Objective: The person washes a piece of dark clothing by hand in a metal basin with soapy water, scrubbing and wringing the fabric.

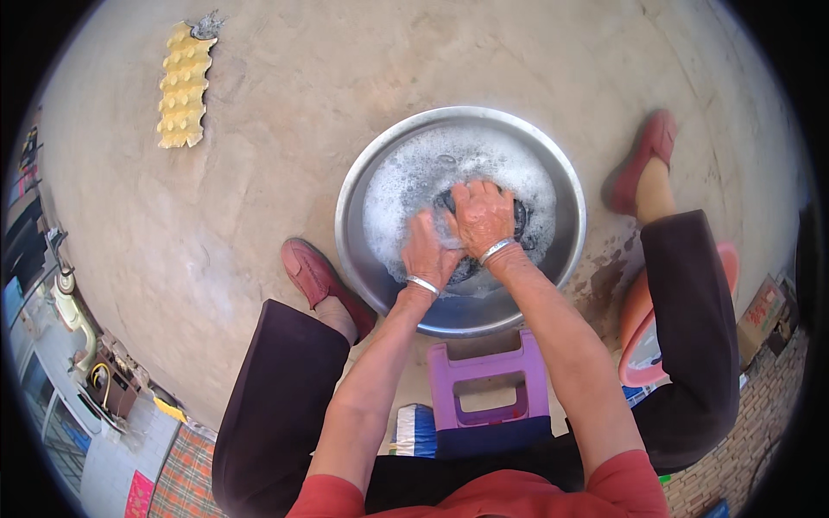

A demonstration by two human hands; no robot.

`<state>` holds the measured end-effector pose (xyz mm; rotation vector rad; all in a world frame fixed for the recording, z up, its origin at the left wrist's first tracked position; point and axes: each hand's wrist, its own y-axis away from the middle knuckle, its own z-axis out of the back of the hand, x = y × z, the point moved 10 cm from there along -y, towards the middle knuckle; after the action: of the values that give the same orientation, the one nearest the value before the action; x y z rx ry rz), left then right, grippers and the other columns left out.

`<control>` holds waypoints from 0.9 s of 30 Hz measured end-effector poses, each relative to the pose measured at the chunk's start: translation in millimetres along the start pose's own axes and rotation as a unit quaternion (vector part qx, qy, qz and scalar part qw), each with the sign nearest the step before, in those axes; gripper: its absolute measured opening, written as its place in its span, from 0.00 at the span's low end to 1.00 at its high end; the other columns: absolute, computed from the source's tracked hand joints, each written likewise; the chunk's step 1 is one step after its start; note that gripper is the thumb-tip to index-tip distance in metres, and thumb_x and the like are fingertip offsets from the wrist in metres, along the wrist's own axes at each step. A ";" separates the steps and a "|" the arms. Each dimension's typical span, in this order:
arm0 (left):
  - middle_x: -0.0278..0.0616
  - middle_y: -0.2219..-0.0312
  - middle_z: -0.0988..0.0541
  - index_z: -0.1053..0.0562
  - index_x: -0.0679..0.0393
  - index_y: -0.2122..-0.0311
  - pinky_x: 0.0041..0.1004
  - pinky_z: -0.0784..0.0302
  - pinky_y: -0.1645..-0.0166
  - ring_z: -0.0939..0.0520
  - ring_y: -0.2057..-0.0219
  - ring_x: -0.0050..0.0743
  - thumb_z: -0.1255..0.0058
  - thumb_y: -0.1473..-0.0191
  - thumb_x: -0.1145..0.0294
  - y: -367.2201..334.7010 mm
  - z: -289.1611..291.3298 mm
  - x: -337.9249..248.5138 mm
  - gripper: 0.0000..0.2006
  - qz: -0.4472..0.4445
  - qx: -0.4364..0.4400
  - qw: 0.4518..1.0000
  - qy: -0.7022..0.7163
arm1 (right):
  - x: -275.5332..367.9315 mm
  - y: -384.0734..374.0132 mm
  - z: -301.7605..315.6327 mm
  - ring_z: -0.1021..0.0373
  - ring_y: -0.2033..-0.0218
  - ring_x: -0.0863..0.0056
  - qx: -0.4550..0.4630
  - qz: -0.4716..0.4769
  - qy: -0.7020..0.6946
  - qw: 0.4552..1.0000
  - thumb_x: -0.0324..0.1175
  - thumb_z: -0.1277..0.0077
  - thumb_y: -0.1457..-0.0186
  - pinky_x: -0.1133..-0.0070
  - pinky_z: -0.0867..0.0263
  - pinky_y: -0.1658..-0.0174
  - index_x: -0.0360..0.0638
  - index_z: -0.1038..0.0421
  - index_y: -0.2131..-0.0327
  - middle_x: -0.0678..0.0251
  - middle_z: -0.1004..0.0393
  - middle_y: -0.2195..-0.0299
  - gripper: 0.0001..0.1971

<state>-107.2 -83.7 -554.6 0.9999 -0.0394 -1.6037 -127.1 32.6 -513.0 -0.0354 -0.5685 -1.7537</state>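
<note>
Tan floor [259,173], edges lost in black fisheye rim. Under both hands: metal basin [344,207], suds [393,190] hiding most of what's below. R hand [484,216] curls over a dark wet item [522,217]; fingertips partly hid, can't tell if gripping or pressing. L hand [427,250], just beside R, blurred; grip unclear too. Item shows only in bits abt R hand, kind & shape n/c. Well R of hands, pink tub [636,326] part-hid by leg [691,302].

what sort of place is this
Probably a household yard, though I can't be certain: concrete-like ground, a metal basin of suds with a purple stool drawn up to it, and brickwork at the lower right.
</note>
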 end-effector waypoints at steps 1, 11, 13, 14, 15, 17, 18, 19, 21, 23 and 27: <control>0.60 0.54 0.31 0.44 0.63 0.47 0.43 0.27 0.58 0.26 0.54 0.59 0.34 0.60 0.56 -4.5 2.8 -5.1 0.40 -0.003 0.007 1.000 0.014 | -7.9 -8.4 -0.5 0.29 0.61 0.64 0.029 -0.035 -0.011 0.999 0.44 0.45 0.53 0.63 0.38 0.59 0.48 0.27 0.67 0.61 0.25 0.66 0.13; 0.52 0.59 0.24 0.38 0.66 0.45 0.27 0.26 0.55 0.22 0.59 0.32 0.39 0.56 0.71 -3.0 80.0 -24.1 0.32 -0.022 -0.063 0.946 0.319 | -69.0 29.0 46.4 0.31 0.75 0.78 -0.063 -0.184 -0.611 0.767 0.26 0.43 0.59 0.78 0.34 0.70 0.34 0.25 0.73 0.65 0.25 0.77 0.07; 0.47 0.62 0.22 0.33 0.66 0.49 0.25 0.25 0.57 0.21 0.63 0.28 0.43 0.54 0.75 1.8 85.1 -28.9 0.25 -0.048 -0.062 0.948 0.309 | -76.6 53.2 55.5 0.30 0.73 0.78 -0.103 -0.155 -0.563 0.805 0.25 0.43 0.61 0.79 0.34 0.67 0.34 0.27 0.75 0.64 0.24 0.75 0.07; 0.45 0.65 0.21 0.31 0.66 0.50 0.25 0.25 0.58 0.21 0.65 0.26 0.45 0.53 0.77 6.7 91.0 -29.6 0.22 -0.060 -0.080 0.949 0.298 | -78.5 64.2 58.7 0.30 0.71 0.78 -0.121 -0.140 -0.539 0.822 0.25 0.42 0.62 0.79 0.34 0.66 0.34 0.28 0.76 0.63 0.24 0.74 0.07; 0.43 0.67 0.20 0.29 0.66 0.52 0.24 0.25 0.58 0.21 0.68 0.25 0.46 0.53 0.79 11.5 97.7 -29.6 0.20 -0.070 -0.099 0.950 0.288 | -80.6 75.3 49.7 0.30 0.66 0.72 -0.057 -0.172 -0.477 0.860 0.26 0.43 0.63 0.76 0.35 0.62 0.35 0.30 0.71 0.61 0.26 0.71 0.12; 0.52 0.54 0.28 0.29 0.63 0.51 0.29 0.29 0.51 0.24 0.57 0.35 0.44 0.55 0.78 18.5 86.4 -16.8 0.23 -0.054 -0.053 0.971 0.226 | -73.8 91.6 57.9 0.32 0.64 0.63 -0.041 -0.196 -0.290 0.936 0.29 0.43 0.63 0.72 0.35 0.59 0.36 0.33 0.60 0.61 0.29 0.70 0.21; 0.54 0.49 0.32 0.29 0.62 0.51 0.30 0.31 0.49 0.27 0.53 0.38 0.43 0.56 0.77 25.2 86.0 -22.7 0.23 -0.085 -0.062 0.984 0.147 | -70.4 94.0 53.3 0.36 0.60 0.56 0.006 -0.219 -0.273 0.937 0.35 0.40 0.62 0.64 0.38 0.55 0.39 0.40 0.49 0.58 0.33 0.63 0.34; 0.56 0.45 0.36 0.29 0.61 0.50 0.32 0.32 0.46 0.29 0.50 0.42 0.42 0.57 0.77 30.7 82.7 -29.0 0.24 -0.117 -0.068 0.989 0.067 | -61.6 91.0 63.7 0.37 0.57 0.55 -0.038 -0.187 -0.195 0.962 0.38 0.39 0.62 0.62 0.40 0.53 0.40 0.41 0.47 0.56 0.35 0.60 0.37; 0.57 0.37 0.53 0.39 0.54 0.41 0.46 0.41 0.40 0.43 0.40 0.59 0.36 0.61 0.69 38.6 60.4 -30.3 0.39 -0.130 0.000 0.991 0.011 | -33.7 82.5 79.8 0.40 0.51 0.53 -0.123 -0.114 -0.037 0.985 0.43 0.36 0.62 0.58 0.44 0.48 0.42 0.44 0.43 0.53 0.38 0.54 0.42; 0.57 0.37 0.53 0.45 0.51 0.36 0.52 0.42 0.41 0.44 0.40 0.61 0.33 0.63 0.65 46.4 49.1 -43.5 0.47 -0.165 -0.015 0.982 -0.094 | -21.7 65.0 56.7 0.47 0.43 0.49 -0.119 -0.075 -0.031 0.990 0.47 0.39 0.56 0.52 0.51 0.42 0.49 0.47 0.39 0.49 0.46 0.43 0.42; 0.60 0.38 0.53 0.55 0.52 0.33 0.55 0.44 0.42 0.44 0.40 0.62 0.31 0.64 0.57 36.2 12.1 -29.2 0.56 -0.094 0.090 0.971 -0.202 | 9.1 45.6 20.5 0.43 0.45 0.50 -0.127 -0.010 -0.009 0.992 0.42 0.45 0.51 0.59 0.42 0.46 0.54 0.41 0.40 0.53 0.43 0.42 0.33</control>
<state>-87.6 -76.9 -511.3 0.8147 -0.3849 -1.9873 -93.0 25.5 -476.0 -0.2252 -0.3565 -1.8370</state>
